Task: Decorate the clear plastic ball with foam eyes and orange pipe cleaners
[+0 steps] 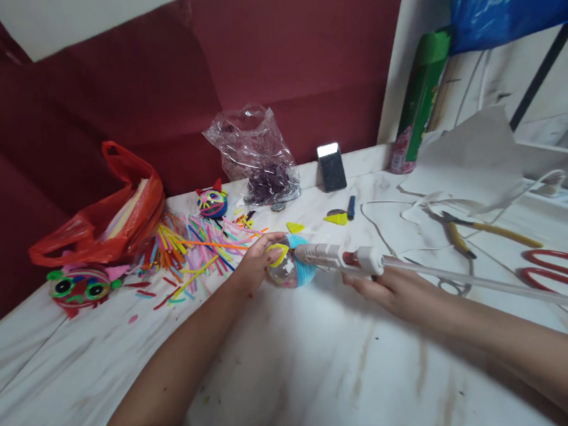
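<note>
**While the left hand (256, 259) cups the ball (289, 269), the glue gun (341, 258) meets it from the right**

Where the two hands come together, near the middle of the bench (304, 372), each has a firm grip. The left hand's fingers curl over the top and left side of the ball, grasping it and pressing a yellow loop (278, 254) against its surface. The ball rests on the bench, its right half wound in pale blue.

The right hand (392, 289) is clenched around the glue gun from below. The gun's long axis runs nearly level, from right to left and slightly away from the person, and its nozzle points straight at the ball's blue side, touching it or all but touching. A clear glue stick (497, 286) trails out of the back along the same line, over the right forearm. So the ball lies directly left of the right grip, on the nozzle's line, with the left hand nearer to it.

Farther out, bright foam strips (191, 245) lie scattered behind the left hand, beside a red bag (103, 217) and two finished faces, a cat ball (212, 202) and a green-eyed one (80, 286). A clear bag (258, 155) stands at the back. Yellow-handled pliers (481, 231) and red scissors (566, 273) lie to the right.
</note>
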{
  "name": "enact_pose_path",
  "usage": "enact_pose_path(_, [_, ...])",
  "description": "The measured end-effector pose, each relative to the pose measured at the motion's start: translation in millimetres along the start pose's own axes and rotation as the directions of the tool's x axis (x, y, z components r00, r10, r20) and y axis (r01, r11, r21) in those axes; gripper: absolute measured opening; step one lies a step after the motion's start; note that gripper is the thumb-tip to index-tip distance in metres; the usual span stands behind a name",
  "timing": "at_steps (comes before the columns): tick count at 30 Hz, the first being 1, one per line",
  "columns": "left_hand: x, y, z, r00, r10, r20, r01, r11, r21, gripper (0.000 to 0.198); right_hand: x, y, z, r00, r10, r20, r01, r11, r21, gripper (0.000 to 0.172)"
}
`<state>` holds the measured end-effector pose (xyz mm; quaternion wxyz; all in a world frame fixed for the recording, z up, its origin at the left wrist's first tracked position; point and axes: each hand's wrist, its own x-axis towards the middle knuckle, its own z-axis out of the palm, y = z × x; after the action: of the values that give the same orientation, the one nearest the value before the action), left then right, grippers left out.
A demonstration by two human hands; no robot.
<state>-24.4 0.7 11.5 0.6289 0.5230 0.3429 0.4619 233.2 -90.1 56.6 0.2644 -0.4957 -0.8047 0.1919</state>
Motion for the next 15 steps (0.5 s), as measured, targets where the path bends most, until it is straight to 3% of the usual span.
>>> enact_pose_path(15, [1.4, -2.0, -1.5, 1.000, 0.008, -0.001, -0.008, 1.000, 0.011, 0.046, -1.1, 1.2, -0.5, 1.000, -0.022, -0.007, 0.022, 1.000, -0.012, 0.046])
